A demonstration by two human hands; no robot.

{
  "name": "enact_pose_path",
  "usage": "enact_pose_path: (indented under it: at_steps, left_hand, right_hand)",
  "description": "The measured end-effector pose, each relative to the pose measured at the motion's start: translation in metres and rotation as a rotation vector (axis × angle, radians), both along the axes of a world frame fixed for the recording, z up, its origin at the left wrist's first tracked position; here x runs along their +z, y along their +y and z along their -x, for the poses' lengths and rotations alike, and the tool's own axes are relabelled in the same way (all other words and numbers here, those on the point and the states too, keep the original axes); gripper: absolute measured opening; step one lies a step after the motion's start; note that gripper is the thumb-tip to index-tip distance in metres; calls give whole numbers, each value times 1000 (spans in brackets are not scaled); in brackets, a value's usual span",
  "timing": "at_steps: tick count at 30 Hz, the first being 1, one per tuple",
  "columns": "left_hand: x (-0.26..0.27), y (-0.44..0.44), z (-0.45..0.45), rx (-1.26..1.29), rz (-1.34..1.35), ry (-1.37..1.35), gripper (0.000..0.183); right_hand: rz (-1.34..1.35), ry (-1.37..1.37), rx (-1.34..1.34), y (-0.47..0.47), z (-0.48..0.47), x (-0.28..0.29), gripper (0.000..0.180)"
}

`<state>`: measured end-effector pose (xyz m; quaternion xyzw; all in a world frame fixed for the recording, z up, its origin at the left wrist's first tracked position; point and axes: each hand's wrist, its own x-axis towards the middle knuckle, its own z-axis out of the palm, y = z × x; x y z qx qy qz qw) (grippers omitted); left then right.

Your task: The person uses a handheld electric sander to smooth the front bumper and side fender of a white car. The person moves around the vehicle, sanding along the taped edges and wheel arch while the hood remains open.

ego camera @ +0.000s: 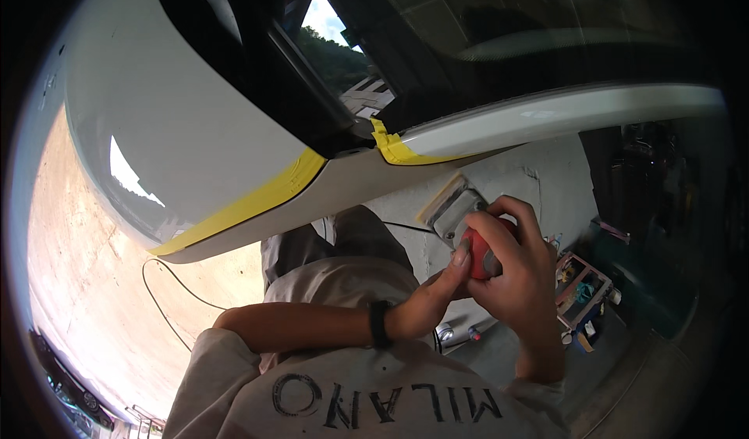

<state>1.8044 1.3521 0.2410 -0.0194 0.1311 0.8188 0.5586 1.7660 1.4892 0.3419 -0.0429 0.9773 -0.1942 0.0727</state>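
Both my hands are on a power sander (483, 251) with a red body and a rectangular metal pad plate. My right hand (518, 257) wraps around its red body from the right. My left hand (442, 290), with a black band at the wrist, holds the body from the left, its thumb against it. The pad points up and left, apart from the car. Yellow masking tape (251, 205) edges the glossy light body panel (152, 105) at the left. More yellow tape (401, 152) wraps the end of the light trim. A dull grey sill panel (351, 175) runs below both.
Dark car windows (497, 29) fill the top. A thin black cable (161, 260) loops across the floor at the left. A wheeled tool cart (585, 292) with assorted items stands at the right. Another car (76, 386) is at the far lower left.
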Motion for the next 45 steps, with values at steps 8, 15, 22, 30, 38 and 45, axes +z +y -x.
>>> enact_pose_path:
  at_steps: [8,15,22,30,38,45]
  left_hand:
    - [5,-76,13,-66,253,223,71]
    - [2,-143,6,147,330,176,68]
    - [5,-158,14,126,316,471,78]
    - [17,-68,34,21,341,244,75]
    - [28,14,66,-111,295,249,72]
    - [32,-6,54,3,420,238,74]
  right_hand:
    - [69,72,-214,-69,-9,-6,61]
    - [50,17,-310,-142,-10,-12,48]
    - [118,-24,-254,-144,-12,-16,58]
    - [51,15,-412,-66,-4,-3,55]
    - [36,151,-478,11,15,0,58]
    - [56,22,-466,-15,12,4,56]
